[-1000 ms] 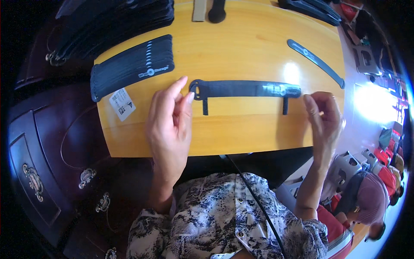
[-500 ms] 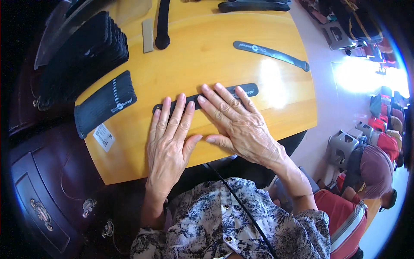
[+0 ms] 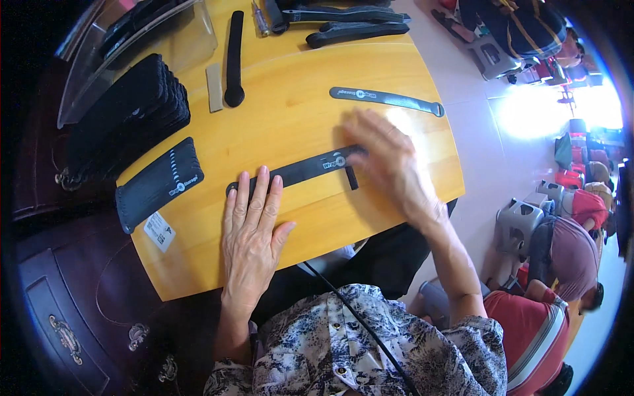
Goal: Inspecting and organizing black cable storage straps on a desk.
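Observation:
A flat black strap with pale print lies across the tabletop in front of me. My left hand rests with its fingers stretched flat over the strap's left end. Over the right end hovers my right hand, blurred by motion, its thumb apart from the fingers and nothing visibly held. It hides the strap's right tip. Below the printed part, a short dark piece sticks out toward me. Farther back lies a grey-black strap with a ring at its right end.
At left are a stack of black straps and a printed bundle beside a white label. Behind lie a beige strip, a round-ended black strap, a screwdriver and a clear bin. People sit at right.
My right hand has lifted off the strap and shifted right, uncovering its print and the short dark piece. My left hand stays flat on the strap. The view has shifted slightly.

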{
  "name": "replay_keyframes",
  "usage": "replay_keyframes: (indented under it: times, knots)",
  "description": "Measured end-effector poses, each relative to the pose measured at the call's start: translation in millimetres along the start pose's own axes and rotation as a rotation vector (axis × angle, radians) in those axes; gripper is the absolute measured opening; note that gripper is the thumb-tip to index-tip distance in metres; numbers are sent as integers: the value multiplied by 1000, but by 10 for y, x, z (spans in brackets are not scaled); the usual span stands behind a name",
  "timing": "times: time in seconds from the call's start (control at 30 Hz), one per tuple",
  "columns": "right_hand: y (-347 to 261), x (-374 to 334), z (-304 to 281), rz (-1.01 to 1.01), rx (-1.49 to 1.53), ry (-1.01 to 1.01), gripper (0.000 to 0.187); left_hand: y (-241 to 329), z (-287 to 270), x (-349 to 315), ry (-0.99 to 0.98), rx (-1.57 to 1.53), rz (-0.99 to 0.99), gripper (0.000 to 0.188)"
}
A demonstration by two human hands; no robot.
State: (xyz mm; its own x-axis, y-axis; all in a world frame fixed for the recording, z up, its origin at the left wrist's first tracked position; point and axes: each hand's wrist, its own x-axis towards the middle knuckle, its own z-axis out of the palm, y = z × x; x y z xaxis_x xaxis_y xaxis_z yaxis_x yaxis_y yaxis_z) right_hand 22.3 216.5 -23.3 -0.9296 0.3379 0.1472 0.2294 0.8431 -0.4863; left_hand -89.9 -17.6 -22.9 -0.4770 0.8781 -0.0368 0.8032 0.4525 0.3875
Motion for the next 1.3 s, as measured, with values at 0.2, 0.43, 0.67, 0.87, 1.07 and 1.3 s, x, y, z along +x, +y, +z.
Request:
replay_keyframes:
  times: [0.2, 0.43, 0.67, 0.87, 1.07, 1.3]
  knots:
    - [387, 311, -326, 120, -254, 175, 35, 18, 19, -23, 165, -127, -17, 48]
    - [430, 287, -407, 163, -282, 106, 18, 228, -51, -90, 323, -371, 14, 32]
    - [118, -66, -559, 502, 708, -68, 18, 592, 55, -54, 258, -762, 41, 29]
    - [-292, -346, -218, 585, 1373, 29, 26, 700, 193, -88, 88, -1414, -287, 46]
    - [-410, -529, 80, 612, 1485, 116, 21, 398, 107, -224, 125, -1495, -455, 19]
    - [-408, -495, 86, 733, 1480, 55, 22, 76, -103, -286, 274, -1237, -528, 14]
